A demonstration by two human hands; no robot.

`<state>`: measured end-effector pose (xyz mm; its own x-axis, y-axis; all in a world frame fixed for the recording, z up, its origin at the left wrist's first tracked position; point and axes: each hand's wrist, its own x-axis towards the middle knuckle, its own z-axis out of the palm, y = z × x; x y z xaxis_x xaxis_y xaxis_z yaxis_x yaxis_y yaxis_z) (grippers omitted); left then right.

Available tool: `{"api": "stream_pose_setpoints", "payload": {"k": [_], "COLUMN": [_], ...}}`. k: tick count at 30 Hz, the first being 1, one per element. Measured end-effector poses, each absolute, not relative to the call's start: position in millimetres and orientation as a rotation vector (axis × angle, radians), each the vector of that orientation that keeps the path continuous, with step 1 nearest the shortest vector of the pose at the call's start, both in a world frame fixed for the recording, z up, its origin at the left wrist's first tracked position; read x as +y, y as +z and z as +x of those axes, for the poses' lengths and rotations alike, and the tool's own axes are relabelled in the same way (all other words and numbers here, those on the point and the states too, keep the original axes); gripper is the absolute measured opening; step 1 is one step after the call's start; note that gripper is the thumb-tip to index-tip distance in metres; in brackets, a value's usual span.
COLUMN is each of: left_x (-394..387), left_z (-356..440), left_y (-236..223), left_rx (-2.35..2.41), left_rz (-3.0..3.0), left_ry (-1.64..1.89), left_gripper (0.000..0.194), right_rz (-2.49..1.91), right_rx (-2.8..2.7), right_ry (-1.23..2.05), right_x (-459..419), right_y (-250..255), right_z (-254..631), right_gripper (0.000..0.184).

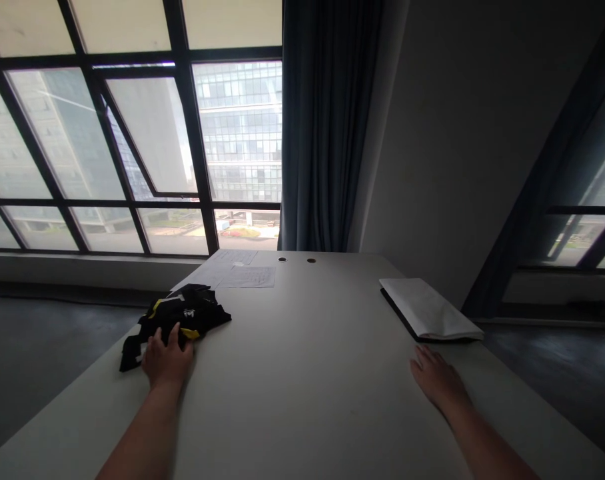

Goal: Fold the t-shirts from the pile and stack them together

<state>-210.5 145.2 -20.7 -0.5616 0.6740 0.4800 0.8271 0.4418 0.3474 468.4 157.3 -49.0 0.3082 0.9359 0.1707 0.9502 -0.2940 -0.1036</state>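
Fingers of the left hand (167, 363) spread, slightly bent, over black-and-yellow cloth (202, 312) near the left edge of the counter (302, 373), where a sideways push could tip it off; dim light leaves any pinch impossible to tell. Loosely extended and holding nothing, the right hand (441, 383) lies just beside a folded white sheet (427, 310), which a forward nudge could skew.
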Motion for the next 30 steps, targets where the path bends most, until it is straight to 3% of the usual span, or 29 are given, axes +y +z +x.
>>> {"api": "stream_pose_setpoints", "payload": {"k": [3,9,17,23,30], "left_x": [152.1,154.8,134.5,108.7,99.1], "left_z": [-222.5,-224.2,-190.2,-112.3,-79.2], "left_y": [-23.0,-19.2,-15.7,-15.3,-16.9], "left_rx": [-2.602,-2.631,-2.138,-2.030,-2.020], "left_rz": [-1.296,-1.305,-1.687,-2.132,-2.312], "left_ry": [-0.720,-0.826,-1.151,-0.818,-0.537], "left_gripper": [0.065,0.047,0.036,0.026,0.033], "right_rz": [-2.303,-2.098,-1.586,-1.412,-1.316], "right_rx": [-1.846,-1.999,-2.296,-2.412,-2.420], "right_ry": [-0.074,0.094,0.645,0.743,0.743], "right_x": [137.1,103.4,36.8,23.3,27.2], "right_y": [-52.2,-42.0,-13.1,4.3,9.2], "right_z": [452.4,401.5,275.5,242.7,259.1], "right_gripper": [0.065,0.064,0.058,0.055,0.047]}}
